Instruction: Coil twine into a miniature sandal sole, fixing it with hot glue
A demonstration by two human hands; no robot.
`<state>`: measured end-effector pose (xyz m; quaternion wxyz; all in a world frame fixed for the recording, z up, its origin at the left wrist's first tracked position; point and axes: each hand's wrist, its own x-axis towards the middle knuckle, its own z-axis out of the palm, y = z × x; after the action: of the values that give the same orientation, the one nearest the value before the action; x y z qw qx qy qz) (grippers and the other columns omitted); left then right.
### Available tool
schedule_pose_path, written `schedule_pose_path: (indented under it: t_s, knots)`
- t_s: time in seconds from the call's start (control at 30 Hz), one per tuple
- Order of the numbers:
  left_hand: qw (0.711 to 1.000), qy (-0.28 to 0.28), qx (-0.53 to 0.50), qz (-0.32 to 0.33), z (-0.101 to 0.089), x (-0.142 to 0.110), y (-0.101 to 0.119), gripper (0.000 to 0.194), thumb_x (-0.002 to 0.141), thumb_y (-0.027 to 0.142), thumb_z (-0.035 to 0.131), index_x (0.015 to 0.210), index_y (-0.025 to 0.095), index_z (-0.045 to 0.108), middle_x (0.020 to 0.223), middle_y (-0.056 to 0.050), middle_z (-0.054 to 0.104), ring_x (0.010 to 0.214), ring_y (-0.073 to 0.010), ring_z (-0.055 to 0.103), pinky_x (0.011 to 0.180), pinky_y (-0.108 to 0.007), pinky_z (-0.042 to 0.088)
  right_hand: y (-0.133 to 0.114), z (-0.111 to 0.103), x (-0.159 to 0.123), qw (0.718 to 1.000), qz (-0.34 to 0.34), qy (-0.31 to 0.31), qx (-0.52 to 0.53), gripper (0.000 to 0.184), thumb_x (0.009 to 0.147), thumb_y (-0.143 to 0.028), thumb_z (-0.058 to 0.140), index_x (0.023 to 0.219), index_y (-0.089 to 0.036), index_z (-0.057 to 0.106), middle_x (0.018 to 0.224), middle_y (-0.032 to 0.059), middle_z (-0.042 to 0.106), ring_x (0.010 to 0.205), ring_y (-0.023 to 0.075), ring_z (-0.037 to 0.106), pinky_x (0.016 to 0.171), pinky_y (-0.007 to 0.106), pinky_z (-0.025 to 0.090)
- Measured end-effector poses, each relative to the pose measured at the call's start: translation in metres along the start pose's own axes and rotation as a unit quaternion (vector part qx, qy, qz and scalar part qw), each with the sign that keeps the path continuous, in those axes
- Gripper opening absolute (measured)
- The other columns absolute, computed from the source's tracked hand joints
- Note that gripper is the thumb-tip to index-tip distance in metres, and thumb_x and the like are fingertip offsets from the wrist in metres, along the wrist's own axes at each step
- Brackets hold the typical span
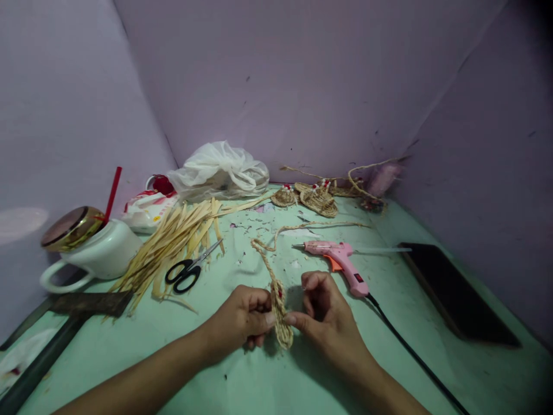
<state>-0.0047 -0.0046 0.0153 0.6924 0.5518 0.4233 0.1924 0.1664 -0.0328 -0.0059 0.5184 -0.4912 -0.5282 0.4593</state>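
The green tabletop carries scissors, pale strips, a pink glue gun — and a white bag.

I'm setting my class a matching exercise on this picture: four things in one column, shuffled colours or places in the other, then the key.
Column 1
1. cord piece
2. glue gun
3. scissors
4. plastic bag

Column 2
A. black-handled
B. whitish, near the far wall
C. held in the left hand
D. pink, with an orange trigger

Pairs: 1-C, 2-D, 3-A, 4-B

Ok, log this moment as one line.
left hand: pinching braided piece | right hand: thumb at its edge | pink glue gun: right of scissors
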Motion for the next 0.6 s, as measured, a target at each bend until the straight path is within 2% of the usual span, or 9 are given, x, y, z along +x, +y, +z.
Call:
schedule_pose_path:
  t_s: [0.1,0.2,0.27,0.3,0.4,0.47,0.53,0.6]
  knots:
    - [1.0,0.011,0.016,-0.018,0.001,0.001,0.003,0.032,0.062,0.047,0.057,0.066,0.016,0.051,0.045,0.005,0.045,0.037,-0.0059,0.038,0.039,-0.018,0.031,-0.001,-0.003,0.0,0.998,-0.042,0.0,-0.055,0.027,0.071,-0.029,0.069,0.081,-0.024,0.045,0.058,-0.0094,0.036,0.051,0.0106,0.035,0.046,0.023,0.031]
    - [0.999,0.002,0.033,-0.039,0.0,0.0,0.006,0.023,0.061,0.039,0.052,0.062,0.016,0.051,0.042,0.005,0.044,0.036,-0.0066,0.037,0.037,-0.018,0.028,-0.008,-0.013,0.001,0.979,-0.143,0.042,-0.138,0.011,0.082,-0.023,0.056,0.093,-0.023,0.053,0.074,-0.0015,0.051,0.061,0.0137,0.048,0.054,0.027,0.041]
    - [0.998,-0.015,0.047,-0.05,-0.001,-0.001,0.007,0.015,0.058,0.032,0.047,0.058,0.017,0.049,0.041,0.004,0.044,0.035,-0.0078,0.037,0.035,-0.019,0.024,-0.016,-0.022,0.001,0.945,-0.242,0.057,-0.212,0.026,0.084,-0.015,0.05,0.108,-0.023,0.054,0.1,0.006,0.056,0.086,0.0193,0.055,0.073,0.035,0.046]
    - [0.997,-0.026,0.057,-0.054,-0.003,-0.003,0.009,0.012,0.055,0.028,0.045,0.055,0.017,0.048,0.04,0.003,0.043,0.035,-0.0083,0.036,0.035,-0.02,0.022,-0.021,-0.026,0.001,0.923,-0.29,0.04,-0.249,0.035,0.084,-0.01,0.048,0.117,-0.023,0.052,0.112,0.0086,0.054,0.101,0.0226,0.053,0.085,0.039,0.043]
    - [0.992,-0.062,0.091,-0.053,-0.007,-0.009,0.017,0.003,0.05,0.02,0.044,0.049,0.017,0.044,0.041,0.005,0.036,0.04,-0.0079,0.031,0.038,-0.021,0.019,-0.032,-0.033,-0.001,0.859,-0.379,-0.078,-0.335,0.056,0.079,-0.001,0.045,0.132,-0.018,0.04,0.13,0.0122,0.049,0.123,0.0266,0.039,0.102,0.048,0.029]
    - [0.986,-0.077,0.144,-0.036,-0.009,-0.013,0.025,0.008,0.053,0.017,0.045,0.047,0.017,0.04,0.045,0.006,0.031,0.046,-0.0078,0.028,0.042,-0.022,0.02,-0.034,-0.031,-0.002,0.83,-0.386,-0.154,-0.373,0.057,0.077,-0.001,0.046,0.132,-0.015,0.041,0.126,0.011,0.056,0.124,0.0261,0.04,0.107,0.05,0.021]
    - [0.949,-0.075,0.304,-0.012,-0.01,-0.017,0.031,0.013,0.058,0.016,0.045,0.047,0.017,0.039,0.047,0.006,0.028,0.048,-0.0082,0.028,0.044,-0.022,0.021,-0.031,-0.027,-0.003,0.819,-0.364,-0.19,-0.401,0.048,0.077,-0.002,0.047,0.123,-0.017,0.05,0.108,0.0064,0.066,0.118,0.0245,0.047,0.109,0.051,0.013]
    - [0.904,-0.05,0.424,-0.006,-0.012,-0.019,0.035,0.011,0.062,0.015,0.046,0.051,0.017,0.047,0.047,0.006,0.033,0.049,-0.0088,0.031,0.046,-0.022,0.023,-0.026,-0.022,-0.003,0.825,-0.328,-0.194,-0.417,0.033,0.078,-0.006,0.051,0.107,-0.02,0.059,0.088,0.0011,0.07,0.103,0.0219,0.056,0.109,0.05,0.011]
